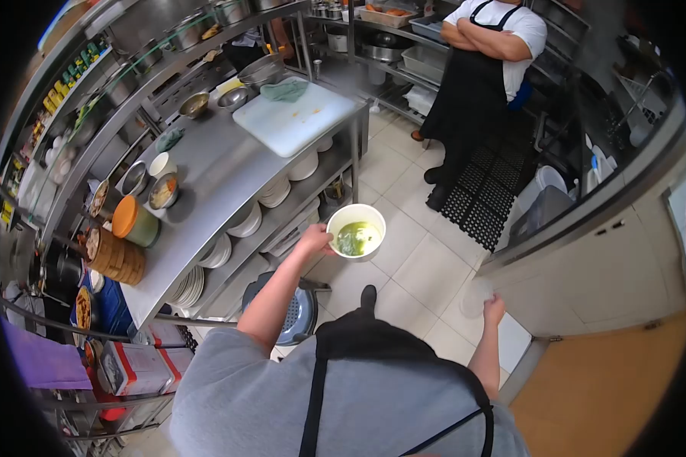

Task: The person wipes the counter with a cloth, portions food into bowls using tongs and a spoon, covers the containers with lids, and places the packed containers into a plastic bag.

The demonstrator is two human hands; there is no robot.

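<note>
1 wht tub (356, 214), green liq. inside, in L hand (315, 239), fingers gripping its side; held nr. steel table (215, 148). 1 clear disc (474, 299), R hand (495, 309), fingers closed on edge. 1 board (282, 126) w/ green cloth (283, 90), on table.

A steel counter (213, 152) and stacked plates (189, 288) show a commercial kitchen.

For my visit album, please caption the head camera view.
Kitchen moment: left hand holds a white tub with green contents; right hand holds a clear lid-like disc.
</note>
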